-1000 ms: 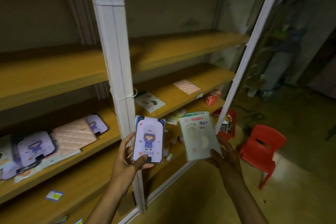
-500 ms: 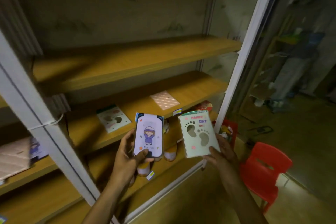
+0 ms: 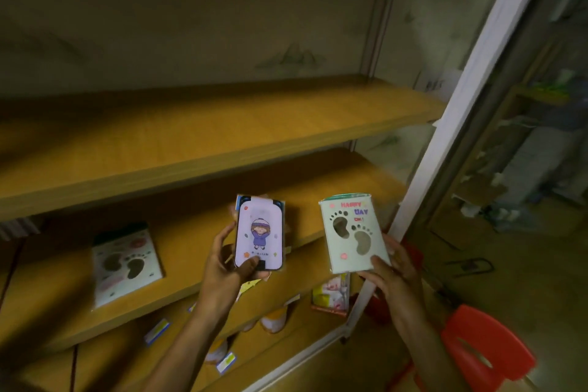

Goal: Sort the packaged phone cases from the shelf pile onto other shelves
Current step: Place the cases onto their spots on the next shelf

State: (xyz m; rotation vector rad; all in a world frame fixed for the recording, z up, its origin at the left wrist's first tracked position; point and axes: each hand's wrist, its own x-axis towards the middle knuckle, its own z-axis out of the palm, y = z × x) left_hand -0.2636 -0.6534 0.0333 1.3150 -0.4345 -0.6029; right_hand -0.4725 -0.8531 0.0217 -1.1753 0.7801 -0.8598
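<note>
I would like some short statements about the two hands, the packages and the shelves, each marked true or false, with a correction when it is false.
1. The left hand holds a purple case with a cartoon figure. True.
2. The right hand is empty. False: it holds a white footprint case by its lower edge.
3. Another footprint package lies on the middle shelf. True.
4. The shelf above carries a pile of packages. False: no package shows on it.
5. A blue stool stands at the lower right. False: the stool is red.
</note>
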